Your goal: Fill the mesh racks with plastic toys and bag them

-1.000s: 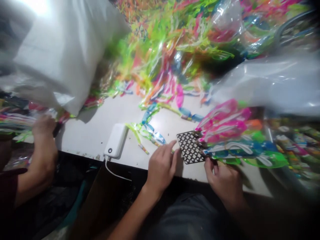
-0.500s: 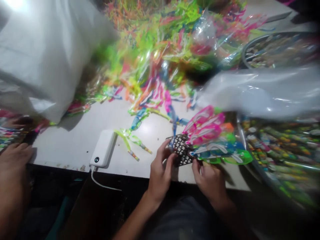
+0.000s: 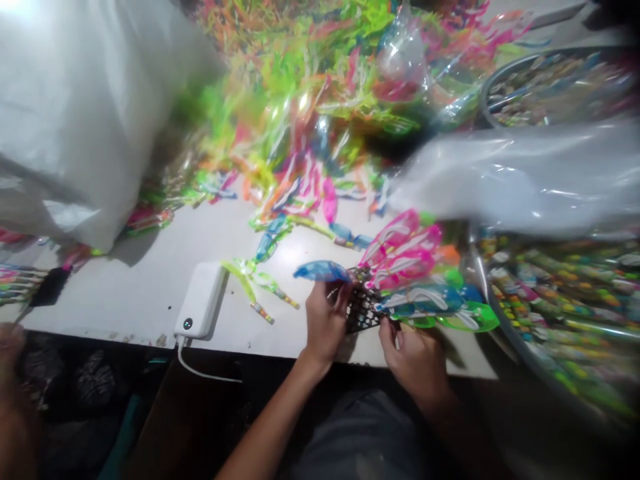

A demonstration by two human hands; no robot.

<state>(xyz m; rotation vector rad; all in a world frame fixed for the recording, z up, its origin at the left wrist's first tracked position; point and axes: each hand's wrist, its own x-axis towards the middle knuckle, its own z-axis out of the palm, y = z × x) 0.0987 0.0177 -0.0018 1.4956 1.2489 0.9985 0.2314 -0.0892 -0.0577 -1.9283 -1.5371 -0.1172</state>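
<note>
A black perforated grid is held over the table's front edge. Pink pieces with white strands and blue and green ones stick out from its right side. My left hand pinches a blue translucent piece at the grid's left side; the piece points left. My right hand is closed on the grid's lower right corner, below the blue and green pieces.
A white power bank with a cable lies on the table. Colourful strips are heaped behind. A white sack stands left, a plastic bag and round tubs right. Another person's hand is far left.
My left hand has turned, and the blue piece has swung from upright to lying out leftward. The other person's hand has moved down and left, away from a black grid there.
</note>
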